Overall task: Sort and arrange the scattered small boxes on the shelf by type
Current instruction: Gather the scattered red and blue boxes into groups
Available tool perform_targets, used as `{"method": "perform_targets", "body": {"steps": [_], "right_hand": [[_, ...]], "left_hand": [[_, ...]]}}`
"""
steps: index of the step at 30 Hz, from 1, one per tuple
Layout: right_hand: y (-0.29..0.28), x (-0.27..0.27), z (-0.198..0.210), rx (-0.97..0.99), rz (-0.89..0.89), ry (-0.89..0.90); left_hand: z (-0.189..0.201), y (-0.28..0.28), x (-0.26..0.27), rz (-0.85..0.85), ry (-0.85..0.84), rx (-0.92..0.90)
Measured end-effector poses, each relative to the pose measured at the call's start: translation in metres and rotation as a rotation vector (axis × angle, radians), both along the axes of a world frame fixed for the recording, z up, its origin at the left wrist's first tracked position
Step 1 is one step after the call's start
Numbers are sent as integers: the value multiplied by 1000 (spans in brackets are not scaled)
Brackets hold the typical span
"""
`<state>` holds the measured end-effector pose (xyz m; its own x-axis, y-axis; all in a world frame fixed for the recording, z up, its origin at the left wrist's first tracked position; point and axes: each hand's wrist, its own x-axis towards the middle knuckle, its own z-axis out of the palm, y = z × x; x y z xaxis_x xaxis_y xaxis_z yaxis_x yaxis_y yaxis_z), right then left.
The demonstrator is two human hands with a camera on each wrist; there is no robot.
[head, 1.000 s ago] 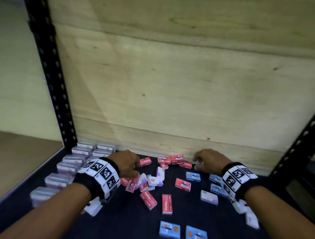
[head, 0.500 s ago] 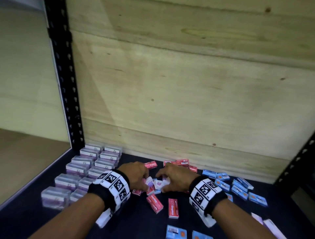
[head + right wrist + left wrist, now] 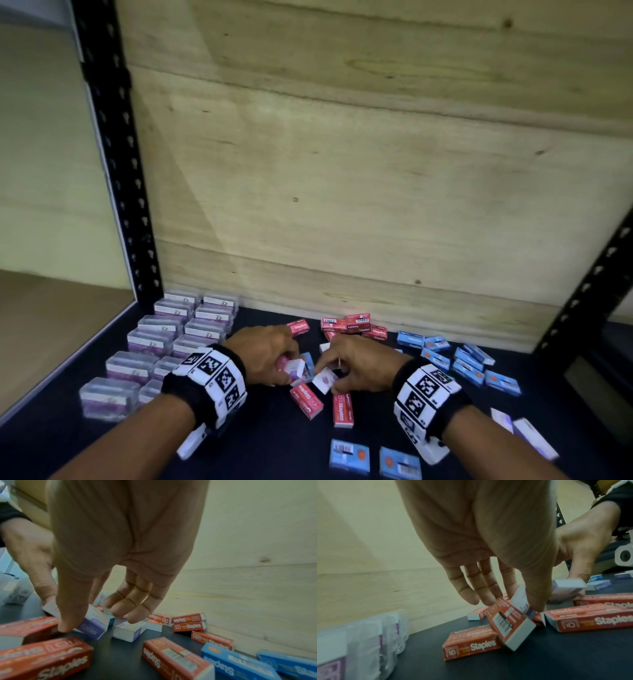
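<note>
Hands palm-down, each pinching white box

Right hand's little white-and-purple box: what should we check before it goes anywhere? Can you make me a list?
1. Right hand pinches the white-and-purple box: ok.
2. Left hand pinches its own white box: ok.
3. Right hand's box lifted fully off the shelf: cannot tell.
4. Matching boxes to join lie at the front right: ok.
5. Way clear: loose red staples boxes lie right beside the hands: not ok.
</note>
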<state>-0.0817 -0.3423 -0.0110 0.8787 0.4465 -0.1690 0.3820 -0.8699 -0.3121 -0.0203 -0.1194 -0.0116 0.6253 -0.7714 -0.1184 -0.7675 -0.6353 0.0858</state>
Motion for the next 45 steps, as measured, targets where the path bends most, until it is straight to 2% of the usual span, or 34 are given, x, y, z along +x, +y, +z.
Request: {"method": "perform_targets", "body": {"steps": [5, 12, 18, 21, 26, 36, 40, 45], "right_hand": [[-13, -34, 13, 58, -48, -10], [-74, -98, 23, 8, -293, 71], [-146, -169, 24, -116, -572, 144], [-176, -201, 21, -217, -688, 241], [-207, -236, 10, -230, -786, 283], [-215, -244, -3, -240, -852, 212], [-210, -237, 8, -309, -820, 180], [-177, -193, 27, -227, -731, 110]], "left_hand": [[11, -9, -10, -51, -50, -22], [28, -57, -39, -165, -20, -32], [12, -144, -97, -347, 15, -65], [-1, -189, -130, -416, 75, -29], [-14, -241, -167, -420, 100, -2], [-33, -285, -193, -398, 72, -48], [-27, -273, -179, -397, 85, -76], [-6, -223, -140, -316, 92, -68]]}}
